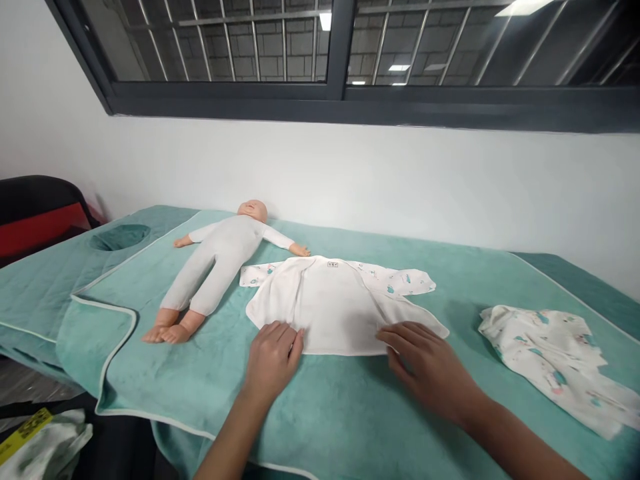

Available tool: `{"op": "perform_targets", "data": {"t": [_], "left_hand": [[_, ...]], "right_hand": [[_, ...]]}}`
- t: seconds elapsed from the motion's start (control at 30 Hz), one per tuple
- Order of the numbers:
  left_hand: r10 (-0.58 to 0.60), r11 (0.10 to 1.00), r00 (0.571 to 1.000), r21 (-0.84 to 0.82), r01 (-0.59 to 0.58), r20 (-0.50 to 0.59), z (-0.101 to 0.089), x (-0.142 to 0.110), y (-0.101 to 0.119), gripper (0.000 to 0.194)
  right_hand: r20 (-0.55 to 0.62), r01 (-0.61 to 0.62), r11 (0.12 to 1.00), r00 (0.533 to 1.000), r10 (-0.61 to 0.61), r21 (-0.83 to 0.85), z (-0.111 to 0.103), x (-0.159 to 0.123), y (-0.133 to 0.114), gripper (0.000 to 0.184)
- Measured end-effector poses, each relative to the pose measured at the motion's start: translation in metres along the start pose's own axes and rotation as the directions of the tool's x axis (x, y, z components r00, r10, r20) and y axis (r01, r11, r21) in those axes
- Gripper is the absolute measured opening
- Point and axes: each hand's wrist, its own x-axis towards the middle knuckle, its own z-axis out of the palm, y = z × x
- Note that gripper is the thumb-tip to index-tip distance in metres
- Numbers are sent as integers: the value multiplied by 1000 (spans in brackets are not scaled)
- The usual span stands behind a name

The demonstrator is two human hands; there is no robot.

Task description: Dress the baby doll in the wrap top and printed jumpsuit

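Note:
A small white baby shirt [330, 300] lies opened out, inside up, on a teal towel [325, 407]. My left hand [273, 360] rests flat with fingers together on the shirt's lower left hem. My right hand [425, 367] lies flat, fingers stretched, on the lower right hem. Neither hand grips anything. A baby doll [215, 263] in a pale bodysuit lies on its back to the left of the shirt, head toward the wall.
Crumpled printed baby trousers [555, 363] lie at the right on the towel. The towel covers a padded table with a face hole [123, 237] at the far left. A white wall and dark window [340, 53] stand behind. A black and red chair [40, 213] is at left.

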Motion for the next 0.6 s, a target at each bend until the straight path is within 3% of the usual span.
{"op": "perform_targets", "data": {"t": [0.17, 0.3, 0.47, 0.6], "left_hand": [[2, 1000, 1000, -5, -1, 31, 2, -1, -1, 32], [11, 1000, 1000, 6, -11, 26, 2, -2, -2, 31], [2, 1000, 1000, 10, -2, 21, 2, -2, -2, 32], [-12, 1000, 1000, -5, 12, 16, 2, -2, -1, 32]], "right_hand": [[139, -195, 973, 974, 178, 125, 50, 41, -33, 58], [183, -334, 943, 927, 328, 3, 83, 84, -16, 69], [161, -429, 902, 888, 431, -46, 85, 111, 31, 70], [118, -479, 875, 867, 485, -73, 83, 109, 36, 66]]}}
